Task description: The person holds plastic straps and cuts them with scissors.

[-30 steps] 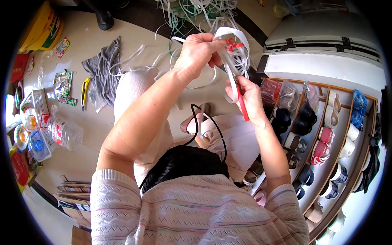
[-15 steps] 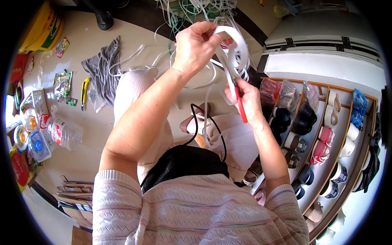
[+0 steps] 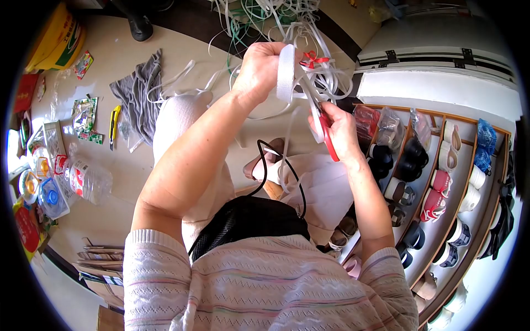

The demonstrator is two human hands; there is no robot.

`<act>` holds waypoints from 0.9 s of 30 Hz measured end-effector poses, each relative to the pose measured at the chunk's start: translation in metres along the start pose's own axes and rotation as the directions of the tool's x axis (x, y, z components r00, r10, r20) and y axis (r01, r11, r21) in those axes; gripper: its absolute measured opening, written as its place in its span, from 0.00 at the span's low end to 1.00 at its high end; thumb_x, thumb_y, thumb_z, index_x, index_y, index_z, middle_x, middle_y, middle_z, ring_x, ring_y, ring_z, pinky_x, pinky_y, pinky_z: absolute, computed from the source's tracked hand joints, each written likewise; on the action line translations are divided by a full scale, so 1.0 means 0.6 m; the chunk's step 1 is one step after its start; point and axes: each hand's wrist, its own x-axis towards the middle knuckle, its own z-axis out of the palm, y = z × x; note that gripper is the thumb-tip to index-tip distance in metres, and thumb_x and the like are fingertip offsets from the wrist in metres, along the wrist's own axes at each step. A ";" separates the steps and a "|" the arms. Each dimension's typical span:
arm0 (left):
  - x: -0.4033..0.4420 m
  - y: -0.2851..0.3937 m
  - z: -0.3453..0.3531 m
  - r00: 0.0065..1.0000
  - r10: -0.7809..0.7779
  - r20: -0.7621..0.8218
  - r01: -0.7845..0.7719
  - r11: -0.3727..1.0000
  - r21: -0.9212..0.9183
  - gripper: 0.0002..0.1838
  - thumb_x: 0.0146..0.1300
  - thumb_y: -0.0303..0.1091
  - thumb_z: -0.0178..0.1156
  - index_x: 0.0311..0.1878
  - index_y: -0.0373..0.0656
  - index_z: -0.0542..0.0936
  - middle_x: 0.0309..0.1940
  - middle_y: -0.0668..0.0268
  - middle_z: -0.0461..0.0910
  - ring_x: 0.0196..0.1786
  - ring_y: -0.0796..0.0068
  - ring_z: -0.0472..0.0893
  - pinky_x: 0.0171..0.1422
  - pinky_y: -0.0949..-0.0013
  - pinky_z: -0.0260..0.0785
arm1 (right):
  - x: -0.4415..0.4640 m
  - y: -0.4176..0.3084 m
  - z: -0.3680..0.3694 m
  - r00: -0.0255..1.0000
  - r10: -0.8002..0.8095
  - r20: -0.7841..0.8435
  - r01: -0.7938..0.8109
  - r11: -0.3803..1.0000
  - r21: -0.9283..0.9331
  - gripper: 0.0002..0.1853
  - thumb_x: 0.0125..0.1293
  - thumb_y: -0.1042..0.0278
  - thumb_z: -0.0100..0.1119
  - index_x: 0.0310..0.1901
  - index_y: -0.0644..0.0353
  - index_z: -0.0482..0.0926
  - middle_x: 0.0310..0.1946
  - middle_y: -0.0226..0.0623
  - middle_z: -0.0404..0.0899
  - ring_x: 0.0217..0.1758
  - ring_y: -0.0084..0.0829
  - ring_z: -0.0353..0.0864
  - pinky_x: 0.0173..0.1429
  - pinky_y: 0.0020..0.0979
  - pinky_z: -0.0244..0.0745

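Observation:
My left hand [image 3: 261, 70] is closed on a looped white strap [image 3: 285, 73], which hangs as a band beside its fingers. A small red bow [image 3: 314, 59] shows just right of the loop, among pale strands. My right hand [image 3: 339, 132] grips red-handled scissors [image 3: 329, 140], with the handle running down past the palm. The scissor blades point up toward the strap; whether they touch it I cannot tell. One pale strand [image 3: 285, 157] dangles below, over a black cord loop near my lap.
Tangled white and green straps [image 3: 281, 19] lie ahead. A wooden shoe rack [image 3: 430, 193] stands on the right. On the floor at left are a grey cloth [image 3: 141, 94], a yellow cutter [image 3: 115, 126], plastic bottles [image 3: 87, 177] and a yellow bucket [image 3: 59, 38].
The strap loop has turned from a wide arc into an upright band and shifted left. My left hand has turned and moved slightly; the scissors in my right hand have tilted a little.

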 end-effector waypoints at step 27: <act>-0.033 0.053 -0.058 0.764 -0.162 0.625 0.302 0.945 -0.124 0.09 0.60 0.23 0.55 0.43 0.34 0.76 0.37 0.51 0.80 0.35 0.64 0.83 0.42 0.71 0.78 | -0.036 0.069 -0.039 0.995 -0.041 -0.090 0.031 0.993 -0.116 0.15 0.59 0.68 0.60 0.44 0.69 0.75 0.27 0.36 0.79 0.31 0.22 0.77 0.37 0.25 0.73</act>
